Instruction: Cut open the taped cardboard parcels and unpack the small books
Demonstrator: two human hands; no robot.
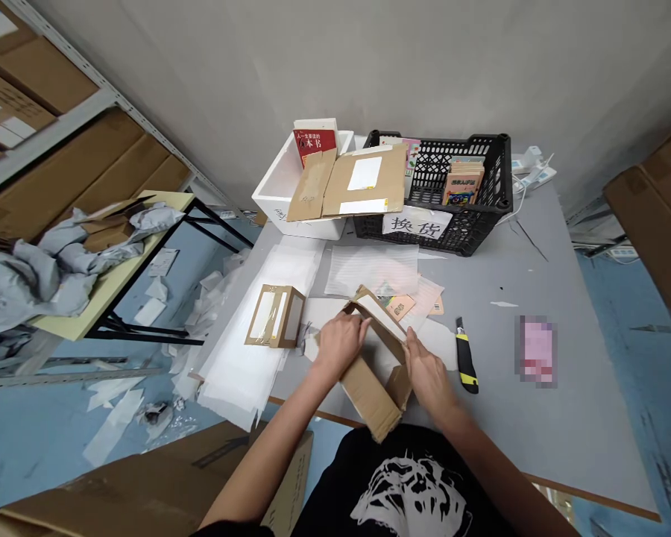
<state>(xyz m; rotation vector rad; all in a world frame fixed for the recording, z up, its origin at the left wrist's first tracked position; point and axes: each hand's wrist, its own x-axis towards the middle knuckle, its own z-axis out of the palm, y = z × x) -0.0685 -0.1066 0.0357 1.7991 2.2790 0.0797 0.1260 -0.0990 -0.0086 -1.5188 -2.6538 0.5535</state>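
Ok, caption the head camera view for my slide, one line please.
Left hand and right hand grip a cardboard mailer on a grey table beside a yellow-handled utility knife.

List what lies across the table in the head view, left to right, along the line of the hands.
small cardboard box → left hand → right hand → utility knife → blurred pink item

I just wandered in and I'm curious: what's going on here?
A person at a grey table has their left hand and right hand on an opened cardboard mailer. A black-and-yellow utility knife lies nearby, and books stand in a black plastic crate.
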